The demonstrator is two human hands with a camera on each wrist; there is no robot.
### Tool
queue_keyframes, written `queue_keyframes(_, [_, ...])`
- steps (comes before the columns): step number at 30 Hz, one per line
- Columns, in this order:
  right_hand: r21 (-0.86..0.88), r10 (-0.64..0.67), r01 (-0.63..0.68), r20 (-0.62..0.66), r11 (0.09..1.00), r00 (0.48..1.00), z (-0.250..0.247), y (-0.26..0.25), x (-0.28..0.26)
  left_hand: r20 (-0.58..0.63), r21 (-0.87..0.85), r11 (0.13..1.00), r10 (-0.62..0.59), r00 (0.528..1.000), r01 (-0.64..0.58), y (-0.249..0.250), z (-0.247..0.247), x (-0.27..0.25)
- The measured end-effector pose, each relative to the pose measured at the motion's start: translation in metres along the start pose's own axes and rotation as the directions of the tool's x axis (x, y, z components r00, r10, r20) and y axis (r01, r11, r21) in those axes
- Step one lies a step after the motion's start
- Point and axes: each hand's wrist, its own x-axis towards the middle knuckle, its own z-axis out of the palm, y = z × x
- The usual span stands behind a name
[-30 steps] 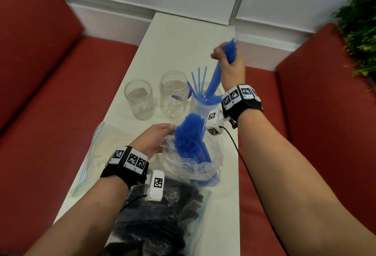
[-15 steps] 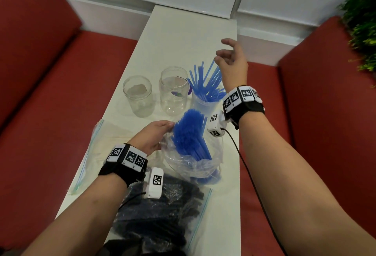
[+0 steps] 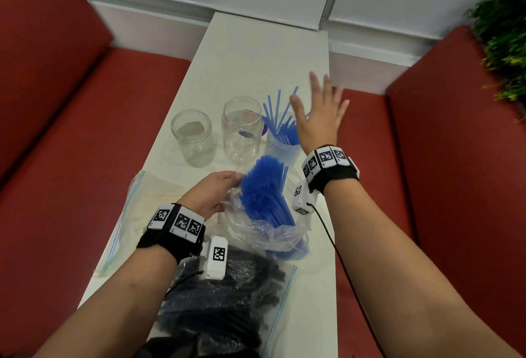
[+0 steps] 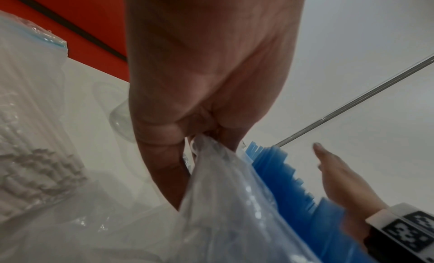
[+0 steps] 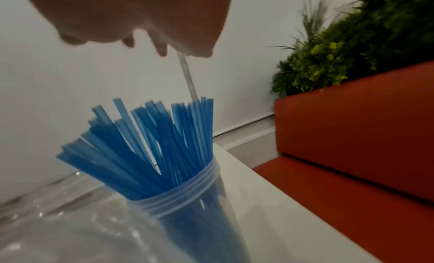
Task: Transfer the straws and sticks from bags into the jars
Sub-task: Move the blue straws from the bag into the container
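Note:
Three clear jars stand in a row on the white table [image 3: 256,53]. The left jar [image 3: 192,137] and the middle jar [image 3: 242,129] hold no straws. The right jar [image 3: 280,145] holds several blue straws [image 5: 150,146] fanned out. My right hand [image 3: 320,112] hovers over them, fingers spread, holding nothing. My left hand [image 3: 212,192] pinches the rim of a clear bag [image 3: 264,232] from which a thick bundle of blue straws [image 3: 263,186] sticks up. In the left wrist view the thumb and fingers [image 4: 162,155] nip the plastic [image 4: 223,192].
A zip bag of pale sticks [image 3: 148,201] lies flat at the table's left edge. A zip bag of dark straws [image 3: 227,300] lies near me under my left wrist. Red benches [image 3: 71,158] flank the narrow table, and a green plant [image 3: 503,33] stands at far right.
My right hand let go of the handful of blue straws into the right jar, then opened and spread above it. The left hand kept its hold on the bag.

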Motion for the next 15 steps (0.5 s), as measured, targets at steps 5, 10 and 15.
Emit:
queue_keyframes(5, [0.303,0.396,-0.426,0.158,0.852,0.905,0.004,0.009,-0.009,-0.012,0.016,1.000,0.000,1.000,0.000,-0.002,0.000,-0.001])
queue_keyframes(10, [0.524,0.205,-0.284,0.205,0.803,0.957,-0.004,0.005,-0.025,-0.013,0.007,1.000,0.012,1.000,-0.012,-0.002,-0.001,-0.003])
queue_keyframes(15, [0.611,0.347,-0.245,-0.052,0.753,0.936,-0.032,0.015,-0.053,-0.023,0.022,0.999,0.030,0.999,-0.029,-0.005,0.000,-0.006])
